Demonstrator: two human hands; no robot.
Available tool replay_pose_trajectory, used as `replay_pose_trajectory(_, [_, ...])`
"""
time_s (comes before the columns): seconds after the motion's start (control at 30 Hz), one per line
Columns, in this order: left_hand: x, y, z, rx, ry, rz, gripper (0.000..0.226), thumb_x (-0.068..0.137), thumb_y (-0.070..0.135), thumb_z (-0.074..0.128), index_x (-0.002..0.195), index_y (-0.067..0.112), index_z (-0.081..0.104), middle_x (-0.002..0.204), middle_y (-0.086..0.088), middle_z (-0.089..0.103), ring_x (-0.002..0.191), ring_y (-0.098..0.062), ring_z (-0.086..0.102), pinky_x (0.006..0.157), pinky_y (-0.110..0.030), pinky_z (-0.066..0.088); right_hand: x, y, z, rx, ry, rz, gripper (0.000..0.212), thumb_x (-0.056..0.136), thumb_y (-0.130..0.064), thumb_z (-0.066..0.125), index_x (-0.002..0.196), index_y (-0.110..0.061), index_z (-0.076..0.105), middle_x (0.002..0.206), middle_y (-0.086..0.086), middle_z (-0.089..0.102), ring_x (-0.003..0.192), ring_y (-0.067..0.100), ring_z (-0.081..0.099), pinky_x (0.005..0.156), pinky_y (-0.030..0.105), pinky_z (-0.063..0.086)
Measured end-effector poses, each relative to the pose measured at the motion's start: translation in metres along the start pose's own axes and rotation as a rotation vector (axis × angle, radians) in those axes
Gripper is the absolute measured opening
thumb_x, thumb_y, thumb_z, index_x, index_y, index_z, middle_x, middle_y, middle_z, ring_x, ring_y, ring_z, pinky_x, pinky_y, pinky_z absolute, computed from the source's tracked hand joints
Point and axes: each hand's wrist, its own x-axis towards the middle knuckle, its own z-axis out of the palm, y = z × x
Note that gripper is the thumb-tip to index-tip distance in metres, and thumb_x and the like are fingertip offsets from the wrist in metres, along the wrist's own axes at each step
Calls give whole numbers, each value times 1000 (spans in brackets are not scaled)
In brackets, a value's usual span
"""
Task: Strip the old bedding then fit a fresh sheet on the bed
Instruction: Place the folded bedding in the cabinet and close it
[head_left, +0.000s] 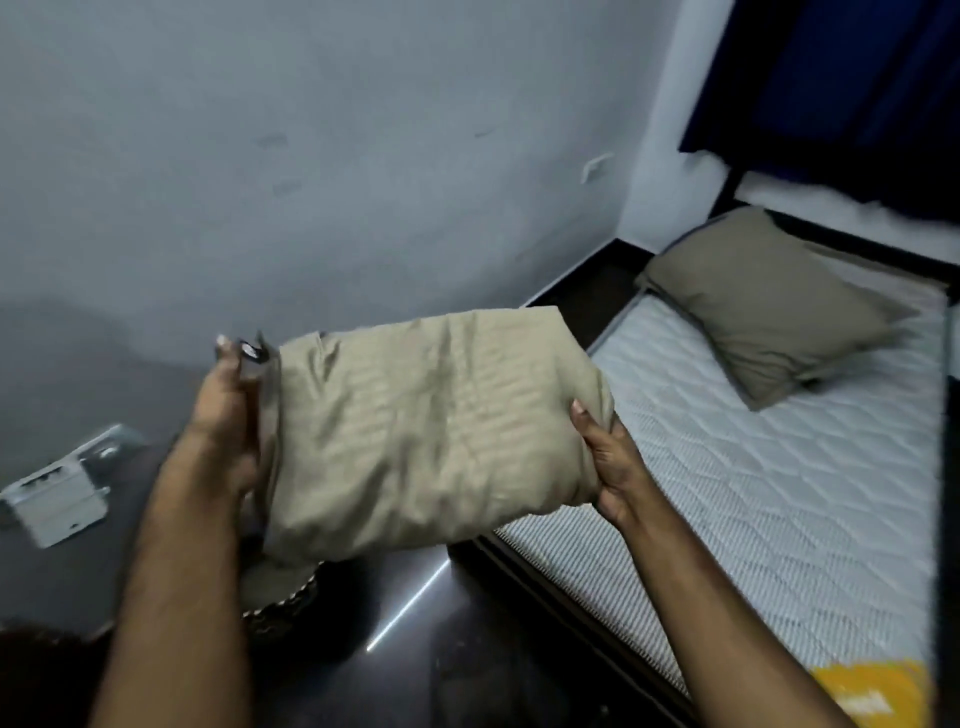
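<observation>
While both hands hold it up between them, the folded beige sheet (426, 426) hangs in the air over the dark floor (467, 649), just left of the bed, w/ its right end over the mattress edge. Left hand (228, 415) grips the bundle's left end, fingers curled behind the cloth, thumb up top. Right hand (608, 457) pinches the lower right corner, thumb on the front, fingers underneath. Mattress (753, 493) is bare, white & quilted, in a dark bed frame (571, 613). One tan pillow (769, 306) lies at the head end, near the blue curtain (841, 78). Yellow patch (872, 691) shows at the mattress's near edge. Small white box-like item (57, 493) sits low against the grey wall (311, 156) at left; can't tell what it is.
</observation>
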Motion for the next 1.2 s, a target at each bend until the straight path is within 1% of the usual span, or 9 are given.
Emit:
replay_pose_trajectory(0.07, [3, -15, 35, 134, 55, -55, 78, 101, 71, 16, 88, 13, 67, 82, -11, 73, 52, -17, 70, 65, -31, 48, -1, -20, -20, -48, 78, -92, 42, 95, -18, 68, 135, -13, 58, 129, 15, 67, 119, 31, 65, 101, 50, 51])
replay_pose_trajectory(0.2, [22, -56, 100, 550, 38, -49, 78, 98, 74, 22, 138, 10, 46, 121, -21, 61, 88, -35, 68, 83, -42, 51, 4, -51, -64, -75, 270, -185, 42, 89, -13, 75, 129, -12, 61, 119, 11, 72, 112, 28, 69, 93, 43, 56])
replay_pose_trajectory(0.33, [15, -90, 185, 759, -184, 36, 69, 91, 78, 38, 103, 13, 55, 113, -20, 66, 94, -35, 67, 75, -37, 51, 13, -70, -103, -316, 465, -241, 46, 87, -9, 77, 130, -14, 62, 115, 3, 74, 106, 18, 71, 99, 38, 54])
replay_pose_trajectory(0.4, [10, -111, 222, 940, -309, 154, 82, 82, 83, 49, 119, 10, 59, 118, -17, 68, 108, -34, 66, 91, -41, 53, 19, -78, -124, -460, 537, -282, 44, 86, -10, 78, 127, -15, 63, 115, -1, 73, 108, 14, 69, 103, 35, 52])
replay_pose_trajectory(0.47, [0, -130, 259, 1064, -412, 255, 68, 93, 63, 60, 136, 11, 53, 131, -15, 65, 121, -30, 62, 100, -39, 50, 24, -89, -146, -537, 561, -332, 40, 85, -7, 77, 120, -22, 64, 112, -7, 71, 108, 10, 67, 102, 29, 50])
replay_pose_trajectory(0.6, [-20, -154, 323, 1109, -601, 282, 62, 96, 50, 63, 144, 14, 48, 137, -14, 61, 123, -24, 60, 101, -38, 50, 34, -116, -175, -592, 589, -384, 42, 88, -10, 74, 126, -22, 62, 113, -11, 68, 106, 6, 64, 91, 13, 45])
replay_pose_trajectory(0.87, [-10, -157, 384, 1084, -607, 375, 55, 96, 46, 64, 141, 17, 50, 132, -8, 64, 116, -24, 63, 101, -43, 51, 43, -143, -212, -343, 609, -356, 32, 95, -12, 66, 126, -21, 63, 116, -4, 74, 106, 11, 70, 89, 27, 56])
replay_pose_trajectory(1.07, [6, -176, 407, 1125, -766, 379, 53, 97, 45, 63, 140, 17, 50, 134, -9, 62, 119, -23, 61, 97, -37, 50, 30, -126, -262, -609, 932, -180, 23, 86, -17, 63, 109, -18, 67, 105, 6, 72, 102, 31, 69, 93, 45, 55])
replay_pose_trajectory(1.2, [8, -186, 429, 1167, -977, 434, 54, 98, 45, 62, 141, 16, 50, 135, -11, 62, 122, -24, 60, 97, -38, 51, -6, -122, -275, -633, 1072, -191, 21, 90, -17, 67, 111, -19, 68, 110, 7, 70, 107, 25, 65, 100, 42, 51])
